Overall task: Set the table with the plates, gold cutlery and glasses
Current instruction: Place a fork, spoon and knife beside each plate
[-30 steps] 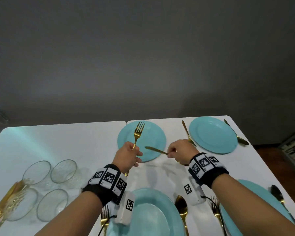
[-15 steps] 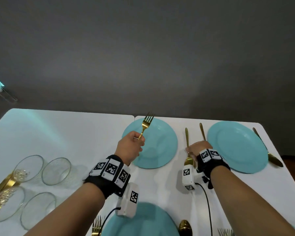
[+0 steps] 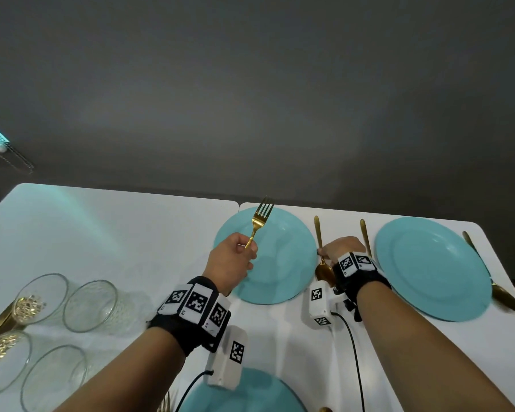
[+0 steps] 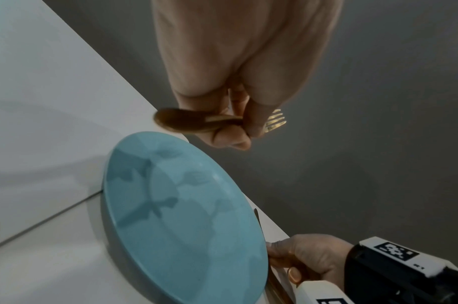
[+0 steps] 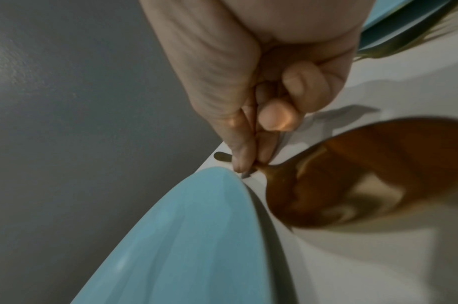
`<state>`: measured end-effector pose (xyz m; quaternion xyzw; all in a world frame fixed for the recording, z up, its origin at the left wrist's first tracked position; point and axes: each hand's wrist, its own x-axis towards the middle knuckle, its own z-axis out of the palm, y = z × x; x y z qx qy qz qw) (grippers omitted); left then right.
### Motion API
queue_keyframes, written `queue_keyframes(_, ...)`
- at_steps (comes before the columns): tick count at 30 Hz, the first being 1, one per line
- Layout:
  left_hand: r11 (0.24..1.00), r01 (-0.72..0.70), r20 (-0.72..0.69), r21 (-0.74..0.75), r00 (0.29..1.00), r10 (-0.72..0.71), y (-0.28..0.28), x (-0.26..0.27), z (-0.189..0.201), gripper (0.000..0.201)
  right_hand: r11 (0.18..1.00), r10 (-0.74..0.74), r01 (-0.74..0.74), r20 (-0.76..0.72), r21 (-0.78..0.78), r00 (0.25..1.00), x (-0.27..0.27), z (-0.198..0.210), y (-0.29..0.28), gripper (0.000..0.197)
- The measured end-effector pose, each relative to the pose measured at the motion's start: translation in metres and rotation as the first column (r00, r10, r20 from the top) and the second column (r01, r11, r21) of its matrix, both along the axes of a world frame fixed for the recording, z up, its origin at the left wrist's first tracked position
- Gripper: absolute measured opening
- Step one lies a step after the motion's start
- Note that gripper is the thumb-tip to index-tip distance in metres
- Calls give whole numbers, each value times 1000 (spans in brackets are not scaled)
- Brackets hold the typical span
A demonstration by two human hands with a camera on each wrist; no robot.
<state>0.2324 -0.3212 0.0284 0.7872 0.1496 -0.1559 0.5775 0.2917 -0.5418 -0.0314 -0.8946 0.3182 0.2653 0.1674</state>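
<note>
Landmark: the middle blue plate [image 3: 275,257] at the far edge of the white tabletop [image 3: 116,233].

Left hand [image 3: 231,264], grip clamped on a gold fork [image 3: 257,223], held above the plate's left half, tines up and away. Handle end poking out below the fist in the left wrist view; middle of the handle hidden by the fingers [image 4: 230,137].

Right hand [image 3: 341,248], just right of the plate, grip pinched on a gold spoon [image 3: 321,257]. Bowl toward the wearer, handle toward the far edge. Spoon lying on the tabletop or just clear of it: can't tell. Bowl large and blurred in the right wrist view.

Further right of the plate: another gold handle [image 3: 365,236], lower end hidden behind the right hand; then a second blue plate [image 3: 434,269] with a gold spoon [image 3: 494,278] beyond.

Left of the plate, well apart: four clear glasses [image 3: 89,304], gold cutlery behind them, distorted through the glass.

Nearer than the plate: a third blue plate [image 3: 250,394], cut off by the bottom edge.
</note>
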Motion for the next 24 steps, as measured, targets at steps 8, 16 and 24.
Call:
queue_keyframes(8, 1000, -10, -9, 17, 1000, 11, 1, -1, -3, 7, 997, -64, 62, 28, 46, 998, 0, 1, 1, 43)
queue_keyframes(16, 998, -33, -34, 57, 999, 35, 6, -10, -2, 18, 982, 42, -114, 419, 149, 907, -14, 32, 11, 25)
queue_keyframes(24, 976, 161, -81, 149, 985, -150, 15, -26, 24, 35, 612, 741, -780, 438, -129, 509, -62, 110, 92, 26)
